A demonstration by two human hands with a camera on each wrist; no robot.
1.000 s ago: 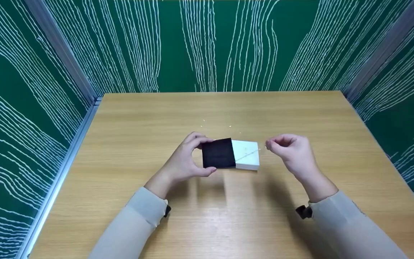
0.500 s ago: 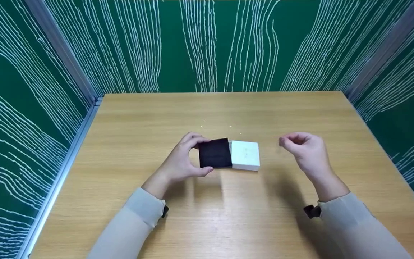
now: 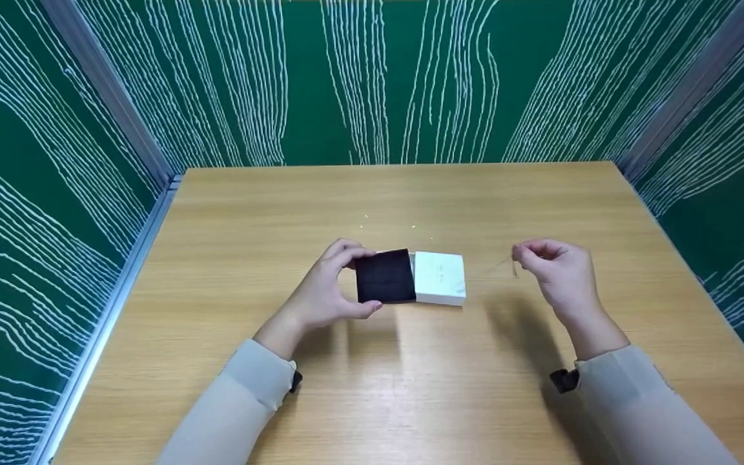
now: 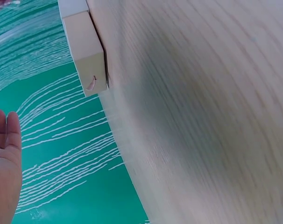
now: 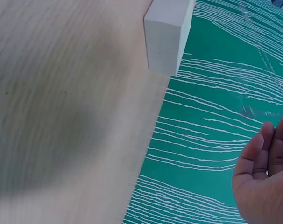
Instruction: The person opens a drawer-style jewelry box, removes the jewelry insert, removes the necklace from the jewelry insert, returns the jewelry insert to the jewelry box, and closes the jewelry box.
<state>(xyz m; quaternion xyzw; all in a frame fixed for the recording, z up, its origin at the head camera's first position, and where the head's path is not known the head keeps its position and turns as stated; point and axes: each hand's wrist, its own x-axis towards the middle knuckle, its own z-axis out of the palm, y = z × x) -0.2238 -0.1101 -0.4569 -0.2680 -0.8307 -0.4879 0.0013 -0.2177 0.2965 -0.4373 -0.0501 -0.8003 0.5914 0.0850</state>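
Note:
My left hand point(image 3: 317, 294) grips a small box with a black face point(image 3: 385, 278) between the thumb at its near edge and the fingers at its far edge. Just to its right is a white box piece point(image 3: 440, 276) with faint print on top. Off to the right, the fingertips of my right hand point(image 3: 556, 271) pinch a fine chain point(image 3: 515, 267); a thin strand of it trails left toward the white piece. In the right wrist view the chain point(image 5: 267, 65) runs diagonally above the fingers. The left wrist view shows a pale box side point(image 4: 85, 46) with a small tab.
Several tiny bright specks point(image 3: 413, 227) lie on the wooden table point(image 3: 268, 206) beyond the boxes. Green walls point(image 3: 314, 84) with white wavy lines enclose the back and sides, with metal posts point(image 3: 113, 90) at the corners.
My right hand has moved right with the chain, which earlier stretched across the white piece to the black face. The black-faced box has shifted slightly left.

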